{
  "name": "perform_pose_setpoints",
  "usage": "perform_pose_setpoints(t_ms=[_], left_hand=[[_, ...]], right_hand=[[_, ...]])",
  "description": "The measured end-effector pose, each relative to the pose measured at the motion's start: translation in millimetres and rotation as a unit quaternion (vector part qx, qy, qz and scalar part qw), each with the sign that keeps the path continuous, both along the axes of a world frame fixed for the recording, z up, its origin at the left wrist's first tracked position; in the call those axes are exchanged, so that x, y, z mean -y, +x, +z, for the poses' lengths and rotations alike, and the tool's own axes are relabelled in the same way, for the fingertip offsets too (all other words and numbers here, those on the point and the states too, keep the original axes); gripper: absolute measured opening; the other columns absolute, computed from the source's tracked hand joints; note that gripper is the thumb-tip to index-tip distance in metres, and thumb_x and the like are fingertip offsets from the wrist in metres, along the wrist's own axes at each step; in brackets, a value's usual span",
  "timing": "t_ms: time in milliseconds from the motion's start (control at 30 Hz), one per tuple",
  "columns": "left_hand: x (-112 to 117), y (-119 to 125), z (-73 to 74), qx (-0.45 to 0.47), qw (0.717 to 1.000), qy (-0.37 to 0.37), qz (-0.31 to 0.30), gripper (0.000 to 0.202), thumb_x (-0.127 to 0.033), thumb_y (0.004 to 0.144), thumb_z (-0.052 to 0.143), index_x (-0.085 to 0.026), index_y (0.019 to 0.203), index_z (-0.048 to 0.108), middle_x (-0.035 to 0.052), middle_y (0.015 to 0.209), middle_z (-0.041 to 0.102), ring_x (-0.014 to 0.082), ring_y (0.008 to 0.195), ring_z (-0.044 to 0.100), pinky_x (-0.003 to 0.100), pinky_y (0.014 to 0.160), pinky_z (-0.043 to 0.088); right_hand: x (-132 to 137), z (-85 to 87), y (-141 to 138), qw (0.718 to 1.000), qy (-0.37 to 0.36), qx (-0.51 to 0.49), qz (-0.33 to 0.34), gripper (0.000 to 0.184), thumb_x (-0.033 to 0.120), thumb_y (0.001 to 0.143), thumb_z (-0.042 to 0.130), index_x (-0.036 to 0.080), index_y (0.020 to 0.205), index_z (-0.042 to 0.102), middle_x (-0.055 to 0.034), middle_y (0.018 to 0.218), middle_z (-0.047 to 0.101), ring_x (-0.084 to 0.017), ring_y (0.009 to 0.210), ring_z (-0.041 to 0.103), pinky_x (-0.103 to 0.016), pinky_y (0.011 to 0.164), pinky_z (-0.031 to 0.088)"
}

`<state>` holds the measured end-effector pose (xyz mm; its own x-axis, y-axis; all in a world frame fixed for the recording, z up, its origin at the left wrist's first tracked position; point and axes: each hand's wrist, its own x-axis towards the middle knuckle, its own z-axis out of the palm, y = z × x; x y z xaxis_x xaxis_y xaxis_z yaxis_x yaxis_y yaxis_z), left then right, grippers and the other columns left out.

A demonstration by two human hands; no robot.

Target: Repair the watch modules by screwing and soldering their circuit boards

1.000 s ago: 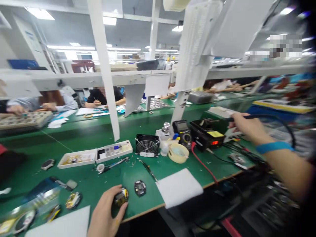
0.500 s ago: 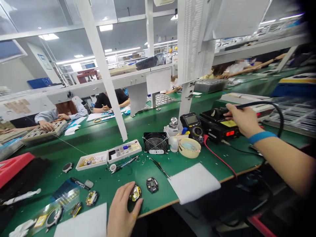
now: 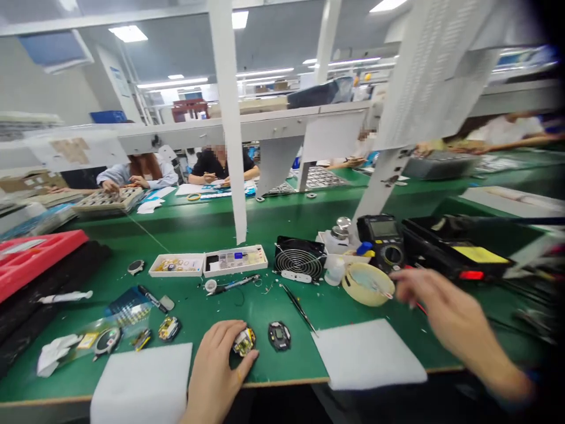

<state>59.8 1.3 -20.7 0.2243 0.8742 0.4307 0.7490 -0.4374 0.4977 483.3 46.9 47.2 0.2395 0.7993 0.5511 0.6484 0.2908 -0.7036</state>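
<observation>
Across the foreground, a long green-topped workbench (image 3: 260,306) carries the assembly; at its left edge lies a red rigid tray (image 3: 39,259) with divided compartments and a pale flat piece inside. At right, the bare right hand (image 3: 435,294), blurred, reaches with fingers extended beside the rim of the bowl; whether its fingertips meet, or touch the rim, cannot be told. At lower centre, the bare left hand (image 3: 223,365) has forefinger and thumb parted in a curve, clamped on opposite edges of the module. Containers: a pale-yellow round bowl (image 3: 346,288) holding bluish-white material, its nature unclear; a shallow white oblong tray (image 3: 260,268) with small clear, black and blue pieces; an adjoining white oblong tray (image 3: 159,272) with small yellowish parts. Held against the bench near its front edge: a small round black-and-gold electronic module (image 3: 244,341). Just right of it, untouched: a flat black disc-shaped part (image 3: 279,335).
</observation>
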Motion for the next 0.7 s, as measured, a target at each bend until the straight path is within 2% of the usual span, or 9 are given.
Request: perform_pose_setpoints(t_ms=[33,100,167,267,367,500,700], left_hand=[[1,1,0.7,0.009,1.000,-0.011,0.005,0.040,-0.027,0.088,0.083,-0.028,0.124,0.066,0.0071,0.121,0.073,0.0302,0.112,0.070,0.051,0.096,0.063],[3,2,1.4,0.031,0.999,-0.030,0.016,0.044,-0.022,0.084,0.085,-0.027,0.123,0.065,0.0073,0.120,0.073,0.0296,0.111,0.071,0.050,0.096,0.063],[6,2,0.9,0.052,0.997,-0.040,0.028,0.047,-0.016,0.081,0.086,-0.026,0.122,0.063,0.0076,0.122,0.073,0.0292,0.111,0.072,0.050,0.097,0.063],[7,2,-1.1,0.076,0.995,-0.041,0.044,0.048,-0.010,0.079,0.084,-0.026,0.118,0.061,0.0071,0.126,0.073,0.0285,0.113,0.072,0.049,0.096,0.064],[7,2,-2.2,0.083,0.995,-0.037,0.046,0.046,-0.008,0.077,0.084,-0.025,0.112,0.060,0.0063,0.126,0.074,0.0283,0.111,0.073,0.049,0.093,0.065],[7,3,-1.5,0.084,0.995,-0.025,0.039,0.046,-0.007,0.076,0.084,-0.025,0.110,0.060,0.0066,0.125,0.074,0.0283,0.109,0.074,0.047,0.091,0.065],[4,2,-8.2,0.085,0.996,-0.012,0.036,0.045,-0.012,0.078,0.085,-0.025,0.114,0.061,0.0085,0.124,0.074,0.0294,0.109,0.073,0.047,0.091,0.065]], right_hand=[[3,-6.6,-17,0.995,-0.025,0.071,0.062,0.036,0.054,0.097,0.056,0.026,0.084,0.075,-0.0046,0.070,0.070,-0.024,0.058,0.064,-0.036,0.055,0.049],[5,-16.4,-53,0.968,-0.064,0.195,0.146,0.034,0.055,0.098,0.059,0.028,0.084,0.075,-0.0039,0.077,0.074,-0.024,0.065,0.069,-0.035,0.059,0.051],[5,-22.7,-86,0.936,-0.100,0.278,0.190,0.034,0.052,0.099,0.059,0.027,0.079,0.070,-0.0015,0.072,0.069,-0.021,0.060,0.066,-0.032,0.056,0.045],[-1,-29.5,-118,0.905,-0.129,0.348,0.207,0.036,0.051,0.099,0.062,0.024,0.075,0.062,-0.0003,0.069,0.065,-0.019,0.060,0.064,-0.030,0.057,0.040],[-6,-35.7,-126,0.893,-0.150,0.382,0.185,0.032,0.046,0.099,0.061,0.023,0.076,0.058,-0.0006,0.070,0.065,-0.021,0.061,0.065,-0.031,0.058,0.038],[-6,-41.5,-122,0.889,-0.161,0.399,0.154,0.029,0.035,0.101,0.049,0.024,0.074,0.052,-0.0002,0.068,0.064,-0.021,0.058,0.064,-0.031,0.056,0.033],[-4,-38.9,-116,0.917,-0.133,0.359,0.114,0.034,0.041,0.099,0.047,0.025,0.070,0.051,0.0002,0.061,0.062,-0.022,0.052,0.063,-0.031,0.050,0.033]])
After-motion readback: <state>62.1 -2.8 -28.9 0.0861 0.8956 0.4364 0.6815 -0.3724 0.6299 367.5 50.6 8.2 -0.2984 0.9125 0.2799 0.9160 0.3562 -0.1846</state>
